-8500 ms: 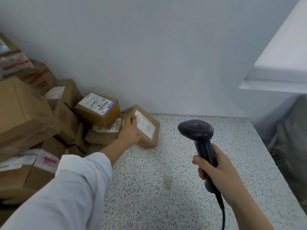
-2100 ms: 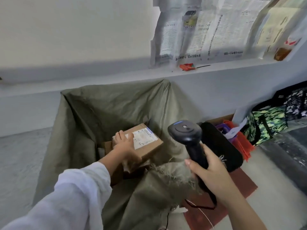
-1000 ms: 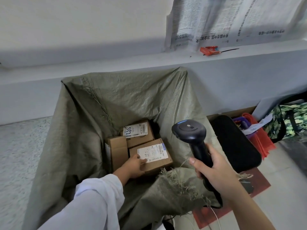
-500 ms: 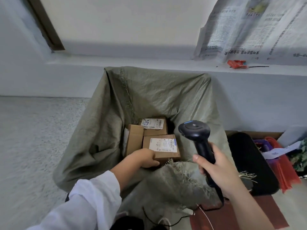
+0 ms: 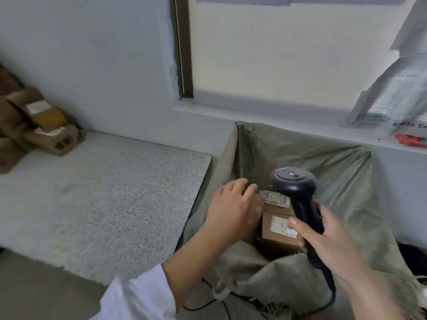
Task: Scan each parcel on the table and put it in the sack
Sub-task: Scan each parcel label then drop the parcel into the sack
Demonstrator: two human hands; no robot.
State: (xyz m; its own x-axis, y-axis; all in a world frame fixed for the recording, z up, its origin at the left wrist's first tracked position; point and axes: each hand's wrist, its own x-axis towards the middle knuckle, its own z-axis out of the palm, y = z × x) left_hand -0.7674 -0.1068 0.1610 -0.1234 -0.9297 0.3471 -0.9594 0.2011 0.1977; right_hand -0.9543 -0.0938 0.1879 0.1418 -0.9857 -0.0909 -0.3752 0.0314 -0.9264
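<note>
The olive-green sack [image 5: 323, 172] stands open to the right of the speckled table [image 5: 97, 204]. Inside it lie brown parcels with white labels: one [image 5: 276, 234] near the front and another [image 5: 276, 200] behind it, both partly hidden by my hands. My left hand [image 5: 233, 209] hovers over the sack's left edge, fingers relaxed and spread, holding nothing. My right hand [image 5: 328, 248] grips the handle of the black barcode scanner [image 5: 295, 192], held upright over the sack. A pile of brown parcels [image 5: 34, 125] sits at the table's far left against the wall.
A window sill [image 5: 300, 128] runs behind the sack, with a red object [image 5: 411, 140] on it and newspaper [image 5: 392, 98] hanging at the right. The scanner's cable [image 5: 323, 303] trails down in front of the sack. A dark object [image 5: 413, 257] lies at the right edge.
My left hand let go of the parcel in the sack and has risen to the sack's left edge. The view has swung left, so the table and parcel pile show again.
</note>
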